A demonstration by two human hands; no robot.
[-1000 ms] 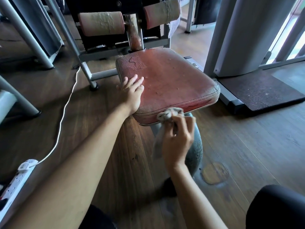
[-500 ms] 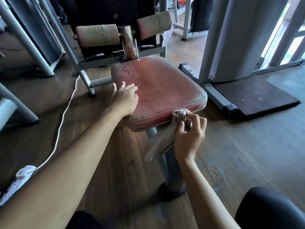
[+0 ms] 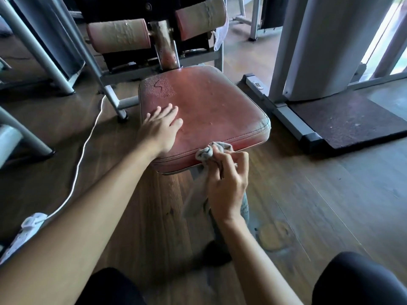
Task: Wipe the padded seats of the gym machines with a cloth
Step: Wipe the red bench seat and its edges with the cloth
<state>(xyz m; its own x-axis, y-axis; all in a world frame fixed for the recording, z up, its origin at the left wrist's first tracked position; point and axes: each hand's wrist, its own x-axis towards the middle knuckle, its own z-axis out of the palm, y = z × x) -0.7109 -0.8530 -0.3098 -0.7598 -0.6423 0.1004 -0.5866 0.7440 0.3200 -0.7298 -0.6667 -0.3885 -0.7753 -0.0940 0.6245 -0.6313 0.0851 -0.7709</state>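
Lower centre of the frame: the right hand [image 3: 226, 183] pinches a bunched grey cloth [image 3: 206, 151], fingers curled round it, the loose end hanging below. In the last half second the cloth has moved back leftward along the front edge of the red seat [image 3: 209, 102]. This indicates an edge stroke in progress. The bunched tip touches that edge, just above the fingertips. Farther up, the left hand [image 3: 159, 128] lies flat on the seat, fingers spread.

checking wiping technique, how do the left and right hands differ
Pose: the left hand lies flat, fingers spread; the right hand is curled. Hold: the left hand holds nothing; the right hand grips the grey cloth. Place: left hand on the red seat top, right hand at its front edge. Both bare.
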